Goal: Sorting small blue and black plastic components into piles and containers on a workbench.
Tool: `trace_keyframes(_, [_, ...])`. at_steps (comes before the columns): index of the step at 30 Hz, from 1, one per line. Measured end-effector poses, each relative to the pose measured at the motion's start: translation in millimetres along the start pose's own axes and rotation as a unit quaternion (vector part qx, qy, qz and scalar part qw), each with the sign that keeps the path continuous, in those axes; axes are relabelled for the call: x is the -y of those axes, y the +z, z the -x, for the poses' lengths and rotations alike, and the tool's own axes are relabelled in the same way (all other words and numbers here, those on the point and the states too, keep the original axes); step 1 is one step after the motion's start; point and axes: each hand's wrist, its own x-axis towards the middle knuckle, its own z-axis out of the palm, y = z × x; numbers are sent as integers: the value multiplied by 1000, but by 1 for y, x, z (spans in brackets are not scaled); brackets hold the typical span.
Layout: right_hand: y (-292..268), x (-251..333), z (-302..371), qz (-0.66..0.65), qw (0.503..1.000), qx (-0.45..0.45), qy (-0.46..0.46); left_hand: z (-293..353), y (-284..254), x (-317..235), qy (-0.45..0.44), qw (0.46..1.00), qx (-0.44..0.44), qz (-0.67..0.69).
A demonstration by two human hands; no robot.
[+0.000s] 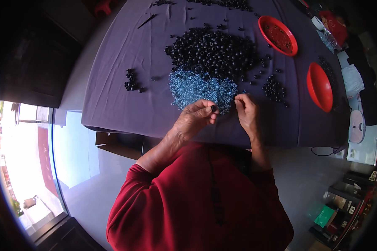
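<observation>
Thumb and fingers of my left hand (193, 114) pinch a black piece (213, 108) at the near edge of the blue pile (201, 90). My right hand (247, 110) is just beside that pile, fingertips drawn together; whether they hold anything, I cannot tell. The black pile (209, 50) touches the blue one's far side, on the purple cloth (113, 83). Two red bowls (320, 85) are farther off to my right.

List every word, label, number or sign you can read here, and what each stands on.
No text is clear enough to read.
Red shirt: dark marks down the front, too blurred to read.
Pile of black pieces: no text visible.
Small items at lower right: too small to tell whether they bear print.
</observation>
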Motion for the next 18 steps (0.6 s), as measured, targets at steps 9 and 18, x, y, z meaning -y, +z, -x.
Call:
trace_keyframes(9, [-1,67,8,-361,931,42,22,-3,9,8,11,1000,-6,-24])
trace_keyframes(18, [6,65,15,-180,982,-22,-52,-1,12,21,21,994,-49,-92])
